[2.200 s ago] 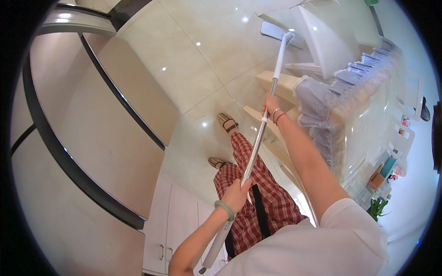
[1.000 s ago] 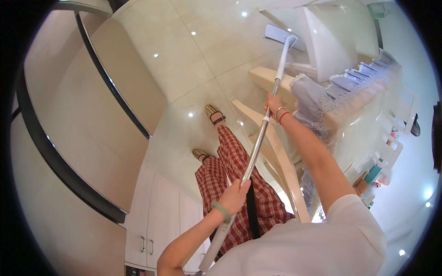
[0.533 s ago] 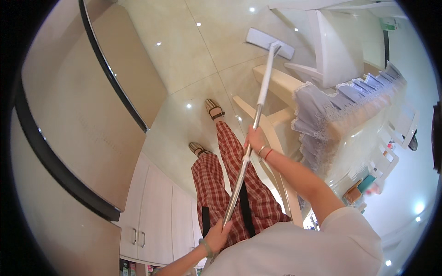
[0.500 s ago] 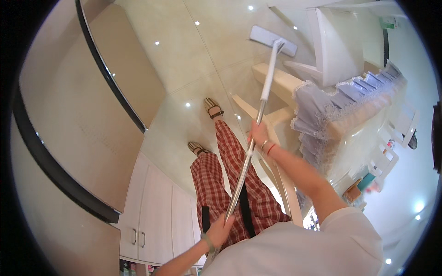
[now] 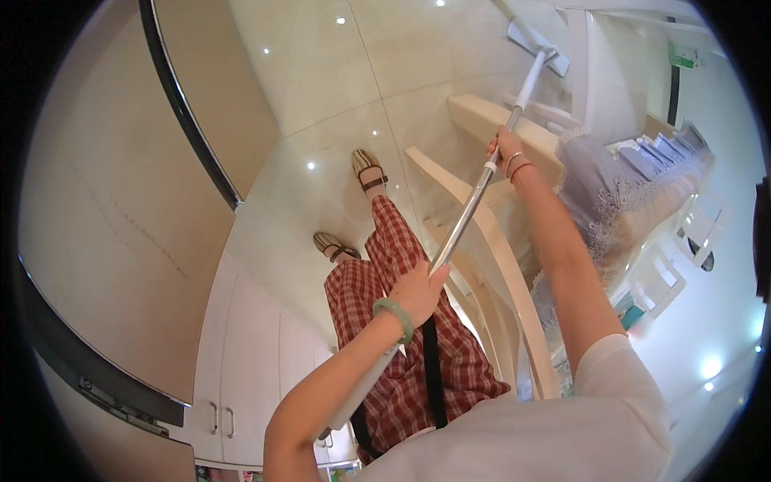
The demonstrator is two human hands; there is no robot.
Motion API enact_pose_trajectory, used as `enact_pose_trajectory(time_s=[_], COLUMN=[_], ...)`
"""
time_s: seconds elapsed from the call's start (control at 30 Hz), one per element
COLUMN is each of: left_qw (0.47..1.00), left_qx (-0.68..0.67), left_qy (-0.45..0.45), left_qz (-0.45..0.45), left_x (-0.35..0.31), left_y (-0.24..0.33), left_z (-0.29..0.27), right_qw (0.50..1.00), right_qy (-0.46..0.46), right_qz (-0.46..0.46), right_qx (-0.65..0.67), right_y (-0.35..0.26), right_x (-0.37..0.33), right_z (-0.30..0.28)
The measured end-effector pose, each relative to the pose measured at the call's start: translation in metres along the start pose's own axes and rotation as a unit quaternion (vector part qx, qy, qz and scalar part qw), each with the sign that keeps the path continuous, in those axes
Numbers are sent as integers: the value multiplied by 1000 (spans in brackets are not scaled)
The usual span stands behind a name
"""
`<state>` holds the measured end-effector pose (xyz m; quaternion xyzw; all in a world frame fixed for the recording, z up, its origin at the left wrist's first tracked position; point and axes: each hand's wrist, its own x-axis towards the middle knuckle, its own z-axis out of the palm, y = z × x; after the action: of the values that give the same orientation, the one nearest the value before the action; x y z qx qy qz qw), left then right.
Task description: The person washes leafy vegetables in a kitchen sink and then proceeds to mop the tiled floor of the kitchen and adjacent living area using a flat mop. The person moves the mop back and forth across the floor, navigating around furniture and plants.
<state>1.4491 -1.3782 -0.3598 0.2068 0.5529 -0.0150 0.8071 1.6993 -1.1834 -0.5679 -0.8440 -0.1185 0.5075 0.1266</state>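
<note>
The person wears a plain white short-sleeved shirt, the sleeve ending above the elbow on the right arm. Below it hang loose trousers in a red and white check, crossed by a dark strap. On the feet are strappy sandals, tan with dark bands. The left hand has a pale green bangle at the wrist; the right hand has thin bracelets, one of them red.
</note>
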Motion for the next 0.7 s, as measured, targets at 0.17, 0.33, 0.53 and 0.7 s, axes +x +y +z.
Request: enact_pose_trajectory(time_s=[0.17, 0.33, 0.53, 0.7], left_qw=[998, 977, 987, 962], left_qx=[-35, -68, -54, -226], left_qy=[45, 48, 135, 52], left_qz=[-20, -194, -66, -145], left_x=[-60, -182, -293, -271], left_y=[-47, -151, -160, -181], left_z=[-16, 17, 54, 62], right_qw=[991, 984, 945, 950], right_qy=[-94, -163, -285, -271], right_qz=[-50, 20, 140, 127], right_qx=[-87, -71, -73, -85], right_y=[58, 130, 175, 144], right_x=[-51, -210, -330, -298], right_z=[30, 75, 89, 74])
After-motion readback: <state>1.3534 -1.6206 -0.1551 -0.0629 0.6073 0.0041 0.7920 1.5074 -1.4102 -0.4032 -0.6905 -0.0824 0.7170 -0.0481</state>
